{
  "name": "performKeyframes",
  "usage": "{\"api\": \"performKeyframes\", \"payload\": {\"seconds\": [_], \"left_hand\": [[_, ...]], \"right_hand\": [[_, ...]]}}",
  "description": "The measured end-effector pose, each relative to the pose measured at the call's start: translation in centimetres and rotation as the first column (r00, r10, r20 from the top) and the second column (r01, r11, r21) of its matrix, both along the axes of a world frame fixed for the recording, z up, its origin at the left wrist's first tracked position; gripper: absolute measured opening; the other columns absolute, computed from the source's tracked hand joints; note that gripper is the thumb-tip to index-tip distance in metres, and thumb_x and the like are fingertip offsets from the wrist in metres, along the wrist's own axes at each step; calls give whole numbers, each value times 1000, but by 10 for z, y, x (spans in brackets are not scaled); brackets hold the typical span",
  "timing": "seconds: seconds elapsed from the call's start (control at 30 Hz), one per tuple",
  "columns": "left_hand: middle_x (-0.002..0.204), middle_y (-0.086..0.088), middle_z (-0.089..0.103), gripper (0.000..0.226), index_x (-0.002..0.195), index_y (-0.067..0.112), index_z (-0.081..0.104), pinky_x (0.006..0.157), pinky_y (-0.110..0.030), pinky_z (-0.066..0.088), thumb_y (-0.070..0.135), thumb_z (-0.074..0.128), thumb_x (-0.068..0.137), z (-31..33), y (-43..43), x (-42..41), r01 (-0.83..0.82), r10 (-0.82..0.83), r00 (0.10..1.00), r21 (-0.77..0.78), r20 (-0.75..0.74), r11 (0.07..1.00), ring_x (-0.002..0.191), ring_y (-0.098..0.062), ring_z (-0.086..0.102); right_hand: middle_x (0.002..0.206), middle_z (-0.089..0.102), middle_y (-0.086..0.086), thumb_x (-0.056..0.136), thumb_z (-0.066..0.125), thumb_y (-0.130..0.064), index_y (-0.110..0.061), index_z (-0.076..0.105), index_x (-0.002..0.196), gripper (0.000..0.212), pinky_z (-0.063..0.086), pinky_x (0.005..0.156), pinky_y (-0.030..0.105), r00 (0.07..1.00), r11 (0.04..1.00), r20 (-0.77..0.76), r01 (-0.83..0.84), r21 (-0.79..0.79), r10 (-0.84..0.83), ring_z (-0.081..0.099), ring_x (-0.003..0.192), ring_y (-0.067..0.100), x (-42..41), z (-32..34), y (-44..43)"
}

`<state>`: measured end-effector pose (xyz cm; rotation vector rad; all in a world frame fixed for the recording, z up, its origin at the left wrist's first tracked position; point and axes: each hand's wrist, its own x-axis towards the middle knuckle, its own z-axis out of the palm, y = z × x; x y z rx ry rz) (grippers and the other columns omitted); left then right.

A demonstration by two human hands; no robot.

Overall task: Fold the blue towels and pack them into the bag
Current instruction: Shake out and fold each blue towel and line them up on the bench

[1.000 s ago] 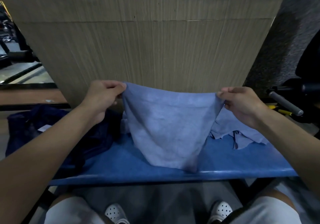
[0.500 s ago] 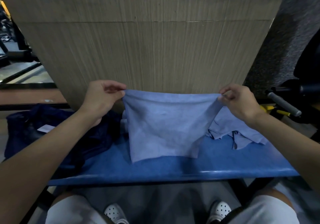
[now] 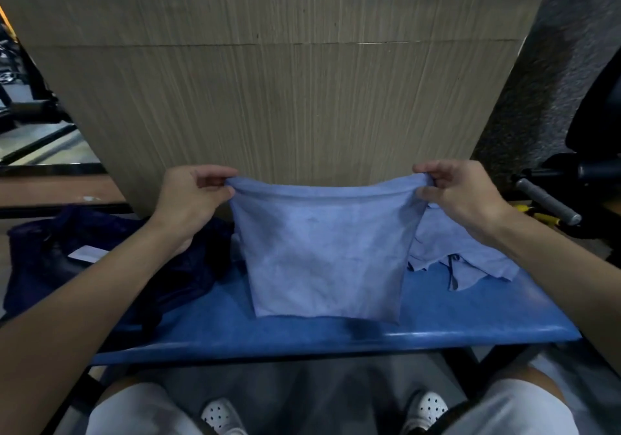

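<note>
A light blue towel (image 3: 322, 253) hangs doubled over between my hands above the blue bench (image 3: 437, 320). My left hand (image 3: 191, 199) pinches its upper left corner and my right hand (image 3: 460, 196) pinches its upper right corner. The towel's lower edge rests on the bench top. Behind and right of it lies a crumpled heap of blue towels (image 3: 463, 256). A dark navy bag (image 3: 87, 260) slumps on the left end of the bench, with a white tag on it, partly hidden by my left forearm.
A wood-grain panel (image 3: 285, 98) rises right behind the bench. At the right are a grey carpeted column (image 3: 544, 81) and a black machine with a grey-gripped handle (image 3: 547, 202). My knees and white shoes show below the bench's front edge.
The towel's hanging pointed end has come up and now hangs as a squarer doubled panel. Both hands have stayed level at its top corners.
</note>
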<state>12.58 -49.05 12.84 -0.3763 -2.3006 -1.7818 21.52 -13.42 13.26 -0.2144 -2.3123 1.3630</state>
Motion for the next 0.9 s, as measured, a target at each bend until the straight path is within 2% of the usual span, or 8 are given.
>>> {"api": "performKeyframes", "payload": {"seconds": [0.07,0.13,0.27,0.37,0.47,0.6,0.77,0.9], "left_hand": [[89,2,68,27,102,13,68,71,-6,48,-7,66,85,0,1,1,-6,5,999,-40,-41,999,78,2,64],[87,4,67,24,103,12,67,69,-5,47,-5,67,86,0,1,2,-6,0,997,-76,-80,997,72,8,64],[86,6,67,20,98,18,68,68,-5,46,0,67,88,0,-2,0,-8,-8,994,-136,-111,991,70,10,62],[86,9,67,18,95,21,69,69,-5,47,4,64,91,2,-4,-1,-19,-6,990,-171,-142,985,70,10,62],[77,16,68,18,91,22,70,66,-5,46,7,61,94,5,-6,-1,-7,-41,984,-270,-173,963,67,8,60],[74,5,62,23,81,28,63,62,-10,41,9,59,95,5,-4,-1,-61,-33,972,-382,-234,922,62,-1,55],[56,-7,59,13,90,10,65,46,-20,42,13,56,98,3,-3,-5,1,-7,999,-200,-31,980,43,-8,49],[76,-18,63,14,103,-4,61,48,-20,53,8,55,98,3,4,-14,64,-58,993,-51,101,997,50,-12,62]], "right_hand": [[95,65,2,88,64,3,-3,68,111,25,44,66,1,997,986,-58,54,155,-46,58,83,7,-1,-6,2],[82,65,-2,89,65,-2,-9,71,100,14,43,61,3,994,971,-84,86,225,-68,55,71,1,-4,-11,5],[77,67,8,88,69,-9,-11,69,87,2,49,69,29,994,983,-88,78,165,-64,57,70,11,-5,-16,11],[75,65,4,89,68,-11,-12,69,83,7,47,66,24,992,985,-123,35,170,-14,55,67,4,-2,-14,14],[72,62,1,91,67,-18,-13,66,82,10,43,62,24,991,973,-115,86,216,-62,53,65,9,-1,-14,18],[70,57,-2,94,62,-22,-10,62,86,14,39,62,29,988,947,-98,140,289,-116,51,66,13,1,-11,16],[70,60,1,94,62,-21,-8,62,84,16,40,63,28,992,938,-85,119,326,-97,55,66,14,3,-6,15],[61,63,11,94,60,-11,0,63,84,15,44,54,22,994,959,5,107,261,-112,55,48,8,-7,-6,15]]}}
